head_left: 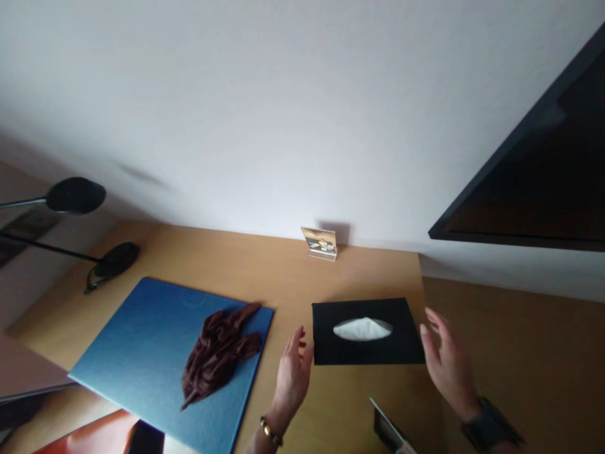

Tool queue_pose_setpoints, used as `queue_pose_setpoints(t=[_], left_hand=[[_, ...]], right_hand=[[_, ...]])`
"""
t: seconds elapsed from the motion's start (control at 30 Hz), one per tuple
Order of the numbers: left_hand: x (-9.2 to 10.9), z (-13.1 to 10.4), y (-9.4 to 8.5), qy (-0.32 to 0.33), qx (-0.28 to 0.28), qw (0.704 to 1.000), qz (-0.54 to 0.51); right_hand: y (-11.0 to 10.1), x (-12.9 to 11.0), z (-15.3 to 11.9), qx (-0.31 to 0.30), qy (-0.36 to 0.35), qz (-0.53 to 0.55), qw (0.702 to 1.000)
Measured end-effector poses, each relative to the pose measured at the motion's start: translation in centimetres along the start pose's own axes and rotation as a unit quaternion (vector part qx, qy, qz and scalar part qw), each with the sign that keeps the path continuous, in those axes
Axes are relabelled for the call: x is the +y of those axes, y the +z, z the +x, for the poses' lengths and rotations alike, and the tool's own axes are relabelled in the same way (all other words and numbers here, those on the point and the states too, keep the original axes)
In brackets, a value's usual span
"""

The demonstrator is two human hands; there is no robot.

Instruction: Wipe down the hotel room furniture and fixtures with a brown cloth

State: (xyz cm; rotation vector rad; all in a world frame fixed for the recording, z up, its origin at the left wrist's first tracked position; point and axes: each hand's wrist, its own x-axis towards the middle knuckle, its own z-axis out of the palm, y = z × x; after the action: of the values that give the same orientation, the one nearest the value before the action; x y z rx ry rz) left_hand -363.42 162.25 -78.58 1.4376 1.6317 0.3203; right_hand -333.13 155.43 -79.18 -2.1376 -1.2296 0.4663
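A black tissue box (326,337) with a white tissue (363,329) showing in its oval slot is on the wooden desk. My left hand (293,372) is beside the box's left edge, fingers apart and holding nothing. Past the right edge of the box, my right hand (444,359) is open, its fingertips close to the side; whether they touch it I cannot tell. Left of my left hand, a crumpled dark brown cloth (215,356) lies on a blue desk mat (146,340).
A small card stand (322,244) is near the wall on the desk (246,265). A black lamp (75,195) is at the left, a dark screen (543,170) at the right. Below the box a thin dark object (390,429) sticks up. An orange item (94,435) is at the lower left.
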Motion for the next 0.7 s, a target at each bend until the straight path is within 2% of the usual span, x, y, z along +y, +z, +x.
queue_pose_setpoints(t=[0.07,0.13,0.17,0.27,0.33,0.4,0.47,0.57,0.63,0.7], left_hand=[[-1.1,-0.6,2.0,-0.023,-0.014,1.0,-0.002],[-0.7,0.4,4.4,0.0,0.006,1.0,0.007],[0.1,1.6,5.4,0.013,0.017,1.0,0.011],[4.1,7.4,7.8,0.055,0.015,0.998,0.016],[7.2,11.6,8.7,0.079,0.002,0.997,0.016],[9.5,14.7,9.5,0.09,-0.01,0.996,0.019],[10.8,16.3,10.2,0.09,-0.012,0.995,0.03],[11.0,16.6,10.4,0.102,-0.003,0.994,0.036],[10.2,16.5,9.6,0.102,-0.017,0.995,0.019],[9.1,17.1,7.7,0.08,-0.032,0.996,0.007]], right_hand=[[0.6,1.7,-1.4,-0.027,0.116,0.028,0.993],[1.6,2.4,-1.5,-0.047,0.169,0.046,0.983],[2.1,2.5,-0.8,-0.041,0.176,0.045,0.982],[2.8,2.8,4.1,-0.002,0.177,0.03,0.984],[2.7,3.2,8.3,0.007,0.175,0.024,0.984],[2.4,3.7,12.0,0.014,0.182,0.014,0.983],[2.3,4.1,14.3,0.015,0.191,0.005,0.982],[2.3,4.5,15.3,0.013,0.199,0.004,0.98],[2.3,4.7,15.1,0.011,0.202,0.007,0.979],[2.4,5.0,14.9,0.01,0.205,0.01,0.979]])
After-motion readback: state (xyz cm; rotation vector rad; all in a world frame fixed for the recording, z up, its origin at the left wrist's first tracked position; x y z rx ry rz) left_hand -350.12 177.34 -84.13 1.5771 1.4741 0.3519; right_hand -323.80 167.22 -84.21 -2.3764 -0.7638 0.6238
